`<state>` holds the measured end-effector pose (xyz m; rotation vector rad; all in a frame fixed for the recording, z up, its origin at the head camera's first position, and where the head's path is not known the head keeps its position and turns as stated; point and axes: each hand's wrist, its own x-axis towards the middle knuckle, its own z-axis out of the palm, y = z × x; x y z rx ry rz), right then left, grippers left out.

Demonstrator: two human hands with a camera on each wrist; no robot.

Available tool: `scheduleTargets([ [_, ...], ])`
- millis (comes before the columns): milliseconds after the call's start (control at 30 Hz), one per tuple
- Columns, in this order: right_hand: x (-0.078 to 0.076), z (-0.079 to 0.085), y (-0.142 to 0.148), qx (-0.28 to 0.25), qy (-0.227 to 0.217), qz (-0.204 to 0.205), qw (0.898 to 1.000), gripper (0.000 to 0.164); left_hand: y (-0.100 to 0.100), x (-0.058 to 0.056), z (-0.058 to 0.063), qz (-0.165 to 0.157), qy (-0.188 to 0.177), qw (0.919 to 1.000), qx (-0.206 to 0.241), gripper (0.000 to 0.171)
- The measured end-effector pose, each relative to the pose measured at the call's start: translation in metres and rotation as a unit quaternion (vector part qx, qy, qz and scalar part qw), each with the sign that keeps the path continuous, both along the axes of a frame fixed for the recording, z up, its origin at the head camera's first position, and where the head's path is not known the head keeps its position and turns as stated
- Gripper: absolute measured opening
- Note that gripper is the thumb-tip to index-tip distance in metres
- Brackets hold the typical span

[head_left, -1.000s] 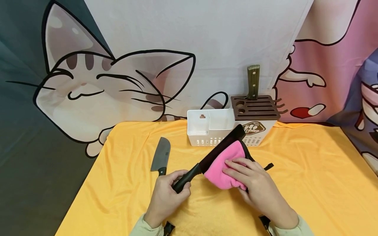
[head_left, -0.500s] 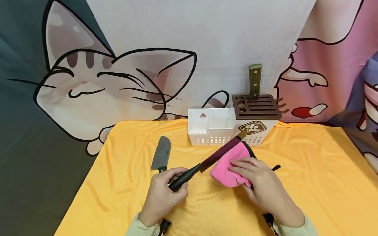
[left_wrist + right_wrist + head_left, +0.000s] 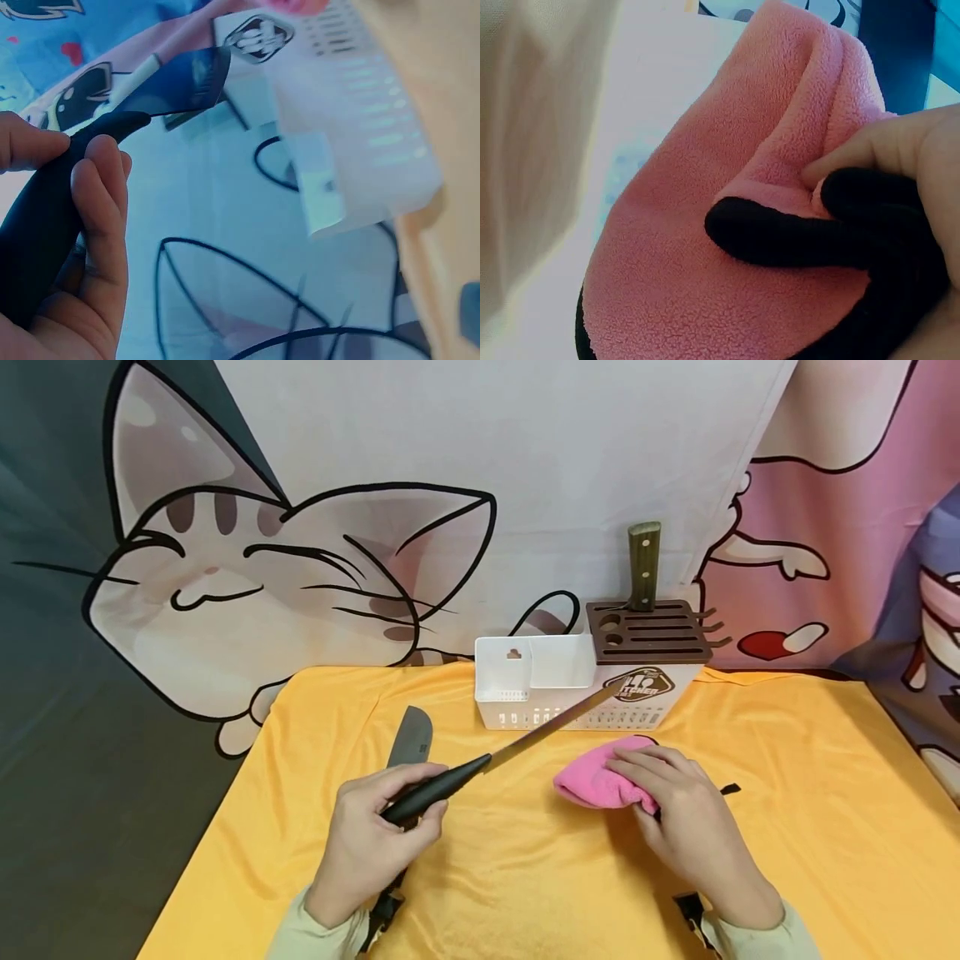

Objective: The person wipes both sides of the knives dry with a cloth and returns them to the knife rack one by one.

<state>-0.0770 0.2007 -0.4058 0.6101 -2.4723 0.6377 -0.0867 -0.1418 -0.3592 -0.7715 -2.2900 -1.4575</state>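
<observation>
My left hand (image 3: 375, 827) grips the black handle (image 3: 435, 792) of a kitchen knife. In the head view its blade (image 3: 555, 723) points up and right, seen nearly edge-on, its tip overlapping the white knife block. The left wrist view shows fingers and thumb around that handle (image 3: 45, 202), with the broad blade (image 3: 180, 81) beyond. In my right hand (image 3: 686, 818) is a folded pink cloth (image 3: 603, 775) with black edging, held apart from the blade. Close up in the right wrist view, fingers pinch the bunched fleecy cloth (image 3: 705, 195).
A second knife, a cleaver (image 3: 412, 737), lies on the yellow tablecloth (image 3: 510, 877), partly behind my left hand. At the back stands a white knife block with a brown slotted top (image 3: 652, 647), one green-handled knife (image 3: 643, 564) upright in it. An attached white basket (image 3: 502, 672) adjoins it.
The cloth has come away from the blade and moved right with my right hand. My left hand has shifted left and turned the knife from broadside to nearly edge-on.
</observation>
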Motion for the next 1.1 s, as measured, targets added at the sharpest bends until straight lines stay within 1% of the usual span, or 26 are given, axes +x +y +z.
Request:
scheduleTargets([
  [100, -0.001, 0.000, 0.000, -0.006, 0.001, -0.002, 1.000, 0.047, -0.005, -0.006, 0.015, 0.003, 0.029, 0.9996, -0.003, 0.034],
  [267, -0.003, -0.001, 0.000, -0.011, -0.001, -0.004, 1.000, 0.048, -0.008, -0.018, 0.040, -0.006, 0.069, 0.9976, 0.006, 0.033],
  [400, -0.004, -0.002, -0.001, -0.010, -0.004, -0.004, 1.000, 0.048, -0.007, -0.029, 0.056, -0.004, 0.098, 0.9945, 0.036, 0.032],
  [500, -0.004, -0.003, -0.002, -0.009, -0.007, -0.002, 1.000, 0.048, -0.004, -0.037, 0.065, 0.005, 0.105, 0.9924, 0.064, 0.031],
  [567, -0.004, -0.003, -0.002, -0.009, -0.009, -0.002, 1.000, 0.049, -0.002, -0.043, 0.070, 0.013, 0.099, 0.9912, 0.087, 0.029],
  [667, -0.003, -0.004, -0.002, -0.008, -0.013, -0.004, 1.000, 0.050, 0.005, -0.054, 0.077, 0.017, 0.078, 0.9872, 0.138, 0.027],
  [733, -0.003, -0.005, -0.003, -0.008, -0.015, -0.005, 1.000, 0.051, 0.010, -0.063, 0.083, 0.010, 0.063, 0.9823, 0.176, 0.026],
  [767, -0.003, -0.005, -0.003, -0.008, -0.016, -0.005, 1.000, 0.051, 0.012, -0.068, 0.087, 0.000, 0.056, 0.9794, 0.194, 0.026],
  [867, -0.002, -0.006, -0.003, -0.009, -0.020, -0.006, 1.000, 0.050, 0.021, -0.083, 0.097, -0.025, 0.042, 0.9742, 0.220, 0.027],
  [933, -0.002, -0.007, -0.003, -0.009, -0.022, -0.008, 1.000, 0.050, 0.027, -0.093, 0.105, -0.031, 0.028, 0.9745, 0.221, 0.027],
  [1100, -0.001, -0.006, -0.003, -0.008, -0.023, -0.010, 1.000, 0.050, 0.045, -0.113, 0.121, -0.036, -0.010, 0.9811, 0.190, 0.029],
])
